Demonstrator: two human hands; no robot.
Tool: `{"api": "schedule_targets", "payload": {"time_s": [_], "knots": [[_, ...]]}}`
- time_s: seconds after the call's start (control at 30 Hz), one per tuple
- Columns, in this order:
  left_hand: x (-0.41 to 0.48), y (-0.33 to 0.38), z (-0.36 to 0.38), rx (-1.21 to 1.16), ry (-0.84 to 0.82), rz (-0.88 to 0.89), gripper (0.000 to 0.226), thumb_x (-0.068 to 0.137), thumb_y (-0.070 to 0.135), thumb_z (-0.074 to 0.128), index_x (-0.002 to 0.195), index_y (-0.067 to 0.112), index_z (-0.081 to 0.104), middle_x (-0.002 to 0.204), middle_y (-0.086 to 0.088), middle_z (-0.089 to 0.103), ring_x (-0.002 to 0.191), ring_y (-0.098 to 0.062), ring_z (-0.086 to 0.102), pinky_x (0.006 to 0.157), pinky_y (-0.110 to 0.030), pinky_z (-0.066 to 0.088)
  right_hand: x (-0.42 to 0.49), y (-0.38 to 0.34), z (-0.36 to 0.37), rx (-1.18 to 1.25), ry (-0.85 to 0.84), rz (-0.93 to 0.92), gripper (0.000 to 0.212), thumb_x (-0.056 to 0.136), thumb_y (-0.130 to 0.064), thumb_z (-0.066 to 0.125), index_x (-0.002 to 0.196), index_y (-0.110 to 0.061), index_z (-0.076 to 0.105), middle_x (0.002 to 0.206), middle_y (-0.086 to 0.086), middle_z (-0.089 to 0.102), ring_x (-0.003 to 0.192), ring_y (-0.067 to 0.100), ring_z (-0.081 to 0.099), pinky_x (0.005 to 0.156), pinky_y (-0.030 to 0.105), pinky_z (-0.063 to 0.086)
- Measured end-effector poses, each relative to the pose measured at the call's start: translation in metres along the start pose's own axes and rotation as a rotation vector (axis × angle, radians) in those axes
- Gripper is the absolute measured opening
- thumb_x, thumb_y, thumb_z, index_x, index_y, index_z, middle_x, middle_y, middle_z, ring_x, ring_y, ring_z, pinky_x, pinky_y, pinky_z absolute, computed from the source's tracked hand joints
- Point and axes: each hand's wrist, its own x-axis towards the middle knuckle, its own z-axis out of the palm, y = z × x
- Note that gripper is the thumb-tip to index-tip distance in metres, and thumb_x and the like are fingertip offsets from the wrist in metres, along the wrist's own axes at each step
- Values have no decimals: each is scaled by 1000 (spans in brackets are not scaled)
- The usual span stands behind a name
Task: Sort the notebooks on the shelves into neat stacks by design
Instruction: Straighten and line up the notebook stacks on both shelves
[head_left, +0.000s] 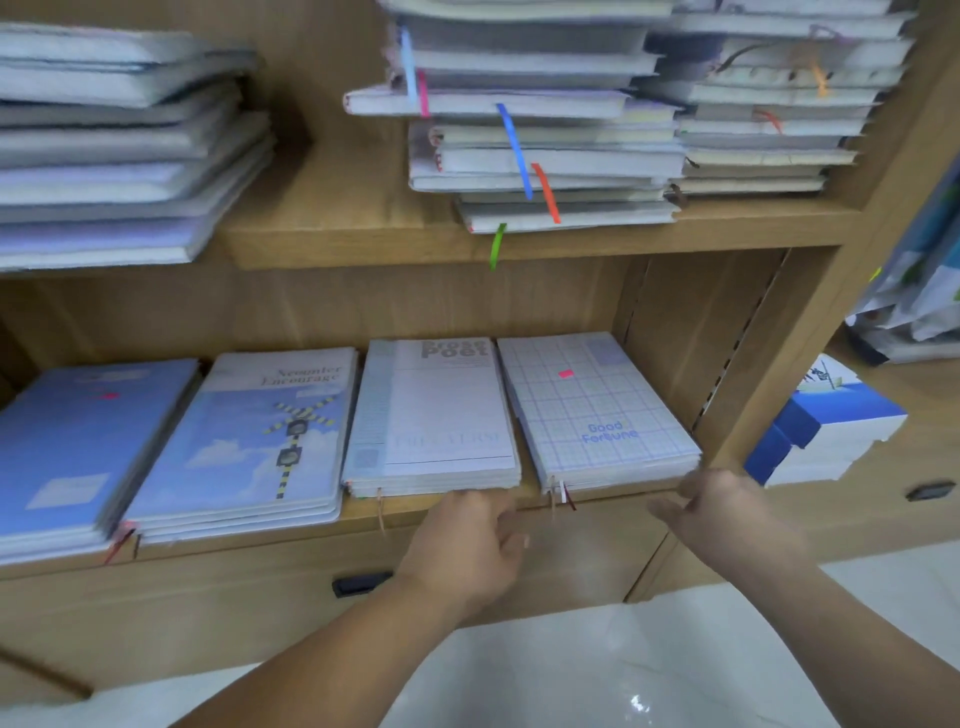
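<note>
Both hands are empty, with fingers loosely curled, at the front edge of the lower shelf (613, 496). The left hand (467, 540) sits just below the white "Prose Poet" stack (436, 415). The right hand (727, 514) is at the front right corner of the checked "Good Fortune" stack (592, 405). Further left lie a sky-and-crossing-signal stack (249, 436) and a plain blue stack (78, 441). On the upper shelf (353, 228), uneven piles (545, 130) trail coloured ribbon bookmarks.
</note>
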Motion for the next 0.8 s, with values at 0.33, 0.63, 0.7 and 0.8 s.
{"api": "schedule_targets", "payload": {"time_s": [0.33,0.63,0.7,0.8], "knots": [[-25,-85,-71,-45,345,-265,8,89,30,65,93,23,64,61,9,61,68,-17,63,58,-27,42,-43,-146,21,272,-139,-255,36,84,-57,70,100,-28,56,80,-9,64,83,16,65,76,39,56],[-2,-100,-78,-94,126,-324,21,84,42,63,95,27,52,79,1,68,77,-23,68,69,-33,57,-24,-153,38,258,-226,-169,40,83,-59,69,86,-21,56,64,2,68,43,18,66,60,45,61],[1,-100,-75,-114,94,-347,26,81,44,59,99,28,51,80,-2,71,73,-27,71,71,-41,61,-20,-153,37,240,-254,-170,40,85,-59,68,87,-21,56,61,4,69,41,18,65,60,43,60],[2,-101,-72,-148,6,-385,19,87,37,56,99,23,52,70,-5,73,57,-24,71,71,-40,61,-19,-152,34,286,-325,-148,42,85,-55,71,86,-17,55,57,4,70,44,22,67,58,41,59]]}}
